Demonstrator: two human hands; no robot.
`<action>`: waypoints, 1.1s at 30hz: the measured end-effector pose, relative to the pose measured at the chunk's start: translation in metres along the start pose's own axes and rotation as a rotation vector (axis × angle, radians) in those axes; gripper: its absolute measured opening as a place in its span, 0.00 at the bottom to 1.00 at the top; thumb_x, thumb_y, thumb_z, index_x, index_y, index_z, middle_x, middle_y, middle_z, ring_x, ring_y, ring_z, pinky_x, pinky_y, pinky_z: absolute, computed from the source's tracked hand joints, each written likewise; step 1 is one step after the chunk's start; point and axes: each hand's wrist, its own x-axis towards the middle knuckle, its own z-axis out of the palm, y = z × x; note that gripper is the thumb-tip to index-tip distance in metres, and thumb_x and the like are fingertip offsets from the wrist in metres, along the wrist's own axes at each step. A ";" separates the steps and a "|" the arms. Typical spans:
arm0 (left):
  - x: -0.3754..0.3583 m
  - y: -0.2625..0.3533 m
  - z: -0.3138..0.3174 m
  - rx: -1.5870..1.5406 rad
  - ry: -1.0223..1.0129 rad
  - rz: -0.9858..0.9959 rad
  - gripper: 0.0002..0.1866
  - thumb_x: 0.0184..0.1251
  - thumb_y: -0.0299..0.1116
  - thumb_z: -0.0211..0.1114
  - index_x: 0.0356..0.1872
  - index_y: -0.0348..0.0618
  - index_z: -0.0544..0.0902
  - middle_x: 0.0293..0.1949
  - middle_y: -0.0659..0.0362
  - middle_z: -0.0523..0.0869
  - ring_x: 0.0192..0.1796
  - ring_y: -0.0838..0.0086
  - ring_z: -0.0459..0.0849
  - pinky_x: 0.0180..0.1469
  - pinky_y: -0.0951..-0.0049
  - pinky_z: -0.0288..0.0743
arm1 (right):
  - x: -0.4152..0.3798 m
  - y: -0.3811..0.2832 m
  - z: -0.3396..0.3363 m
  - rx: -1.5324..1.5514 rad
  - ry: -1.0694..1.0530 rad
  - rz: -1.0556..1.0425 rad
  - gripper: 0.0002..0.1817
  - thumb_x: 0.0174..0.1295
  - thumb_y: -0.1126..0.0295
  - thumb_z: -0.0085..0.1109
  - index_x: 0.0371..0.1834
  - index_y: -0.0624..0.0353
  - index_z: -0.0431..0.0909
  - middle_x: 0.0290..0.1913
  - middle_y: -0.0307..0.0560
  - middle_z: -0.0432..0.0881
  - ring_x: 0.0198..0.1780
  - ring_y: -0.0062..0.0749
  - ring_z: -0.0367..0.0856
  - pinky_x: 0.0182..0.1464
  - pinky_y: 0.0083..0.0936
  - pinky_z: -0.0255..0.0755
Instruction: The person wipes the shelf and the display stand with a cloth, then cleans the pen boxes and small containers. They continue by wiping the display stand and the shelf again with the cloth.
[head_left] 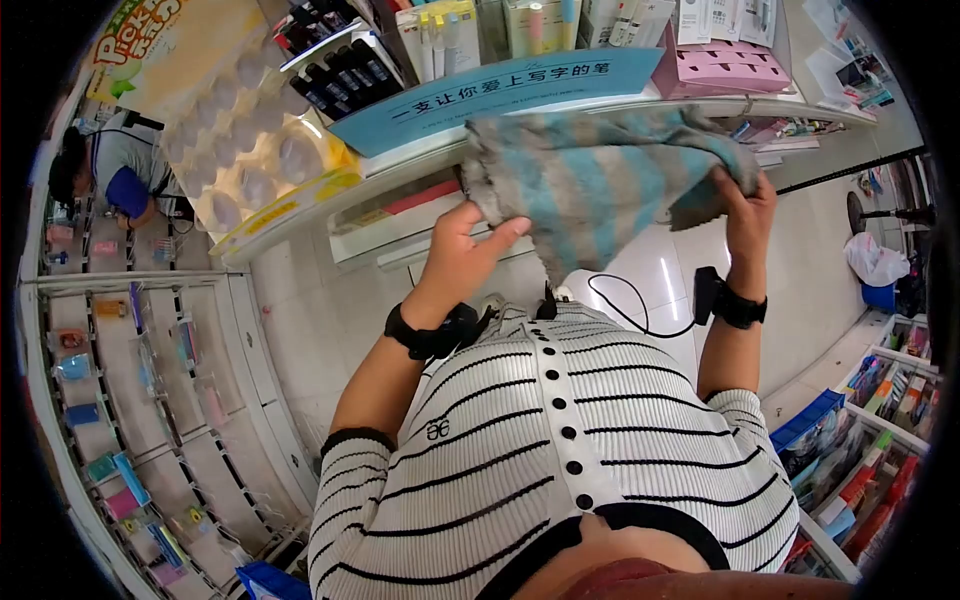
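Note:
A grey cloth with blue-green stripes (600, 180) is spread between my two hands, in front of the display shelf's edge. My left hand (468, 252) grips the cloth's left side, its thumb pointing right along the lower edge. At the cloth's right end, my right hand (745, 205) has its fingers closed on the fabric. The cloth sags to a point between the hands. Its upper edge lies against the shelf front, under the blue sign with Chinese writing (500, 95). Both wrists wear black bands.
Pens in boxes (440, 45) and a pink box (725, 70) stand on the shelf. An open drawer (385, 225) sits below. Another person (115, 175) is at the far left. Racks of goods (140, 400) line the left; bins (870, 440) stand at the right.

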 end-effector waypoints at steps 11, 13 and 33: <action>0.001 -0.004 -0.011 -0.101 0.000 -0.152 0.11 0.69 0.31 0.68 0.47 0.35 0.84 0.42 0.61 0.88 0.42 0.82 0.81 0.49 0.78 0.76 | 0.000 0.003 0.027 -0.178 0.050 -0.080 0.15 0.59 0.72 0.71 0.48 0.65 0.84 0.54 0.38 0.81 0.51 0.24 0.79 0.52 0.21 0.73; 0.001 0.003 -0.022 -0.048 0.146 -0.188 0.12 0.68 0.31 0.69 0.48 0.34 0.83 0.41 0.61 0.88 0.41 0.83 0.82 0.46 0.80 0.76 | 0.007 0.000 0.044 -0.277 -0.042 -0.215 0.15 0.58 0.69 0.72 0.46 0.64 0.85 0.57 0.42 0.80 0.52 0.27 0.79 0.53 0.23 0.73; 0.037 -0.006 -0.087 1.409 0.720 0.475 0.14 0.55 0.30 0.71 0.44 0.49 0.82 0.43 0.60 0.82 0.49 0.62 0.79 0.53 0.59 0.68 | 0.043 0.013 0.162 -0.938 -0.065 -0.957 0.16 0.48 0.68 0.69 0.42 0.48 0.81 0.42 0.38 0.81 0.47 0.36 0.78 0.50 0.35 0.68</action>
